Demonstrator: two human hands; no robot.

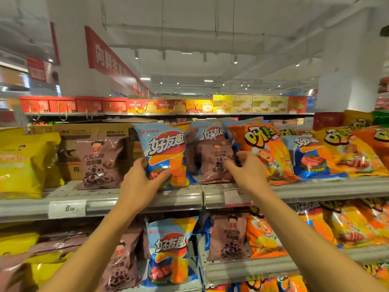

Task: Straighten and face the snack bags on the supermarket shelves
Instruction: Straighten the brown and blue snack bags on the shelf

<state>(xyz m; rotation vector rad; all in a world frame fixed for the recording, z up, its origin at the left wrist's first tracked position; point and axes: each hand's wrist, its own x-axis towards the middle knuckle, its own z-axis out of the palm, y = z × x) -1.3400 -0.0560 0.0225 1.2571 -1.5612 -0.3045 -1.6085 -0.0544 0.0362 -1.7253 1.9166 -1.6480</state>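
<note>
- Upright on the upper shelf (147,199), the blue chip bag (166,152) stands with its long axis vertical and its printed face turned toward the camera, leaning a little to the left at the top.
- Its lower left corner is gripped by the left hand (143,182), thumb across the front and fingers behind; this hand is the nearer one to the bag.
- Just right of it, the right hand (246,167) pinches the edge of the brown bag (216,163), fingers curled, where that bag meets the orange bag (265,152).
- Judged from this, squaring the blue bag calls for a small turn to the right.
- Hidden: the left fingers behind the bag, the bag's bottom edge, and whatever stands behind the front row. The price tag (67,208) is too blurred to read.
</note>
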